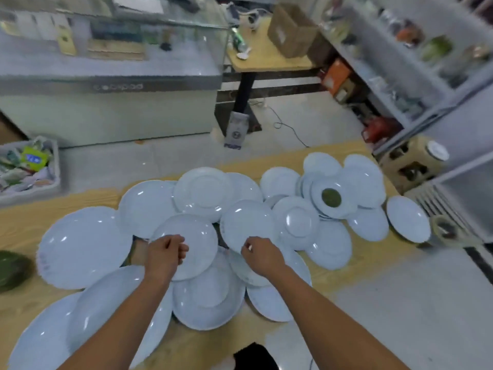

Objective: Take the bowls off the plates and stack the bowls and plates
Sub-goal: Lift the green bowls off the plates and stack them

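Setting: shop room, glass display counter (112,57) at the back left, shelving (416,62) on the right, small desk with a cardboard box (289,29) behind.
Surface: low wooden table (21,225) covered with overlapping white crockery.
Plates: large plate (80,247) at left, more big ones at the near left edge (45,340) and the near centre (208,303), partly under each other.
Bowls: upturned ones at centre (202,190) and right of centre (297,222); stack at right with a green disc on top (331,197); lone dish (408,218) at far right, apart from the pile.
Left hand (165,253): fingers curled onto the near rim of a bowl (192,236), gripping it.
Right hand (262,256): fingers pinched onto the near rim of another bowl (248,222).
Blur: hard to tell bowl from plate in places.
Other: grey bin (29,169) of packets at left, dark green object (12,268) at the left edge.
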